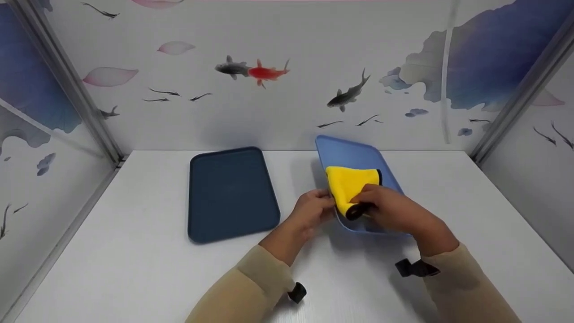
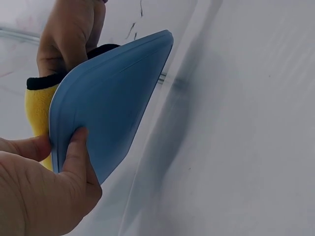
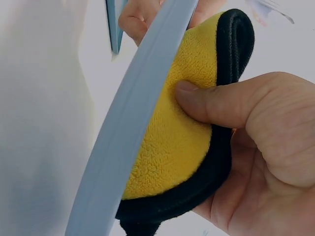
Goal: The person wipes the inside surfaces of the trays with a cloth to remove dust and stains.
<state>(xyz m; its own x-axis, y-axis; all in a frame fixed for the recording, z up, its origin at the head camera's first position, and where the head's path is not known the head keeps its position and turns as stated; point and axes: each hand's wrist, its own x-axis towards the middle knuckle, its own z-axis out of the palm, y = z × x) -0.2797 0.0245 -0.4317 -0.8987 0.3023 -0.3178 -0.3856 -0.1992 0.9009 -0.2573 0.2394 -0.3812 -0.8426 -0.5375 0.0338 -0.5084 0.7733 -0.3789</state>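
Note:
A light blue tray [image 1: 354,152] is held tilted above the white table on the right. My left hand [image 1: 312,207] pinches its left edge, thumb on the inner side and fingers beneath, as the left wrist view shows [image 2: 49,187]. My right hand [image 1: 390,206] grips a folded yellow cloth with black trim [image 1: 352,184] against the tray's upper face. In the right wrist view the thumb presses on the cloth [image 3: 172,142], and the tray's rim [image 3: 133,113] crosses in front of it. The fingers behind the cloth are partly hidden.
A dark blue tray [image 1: 231,195] lies flat on the white table [image 1: 134,269], left of my hands. White panels printed with fish and petals [image 1: 269,27] stand behind the table and at both sides, with metal posts [image 1: 71,80] at the corners.

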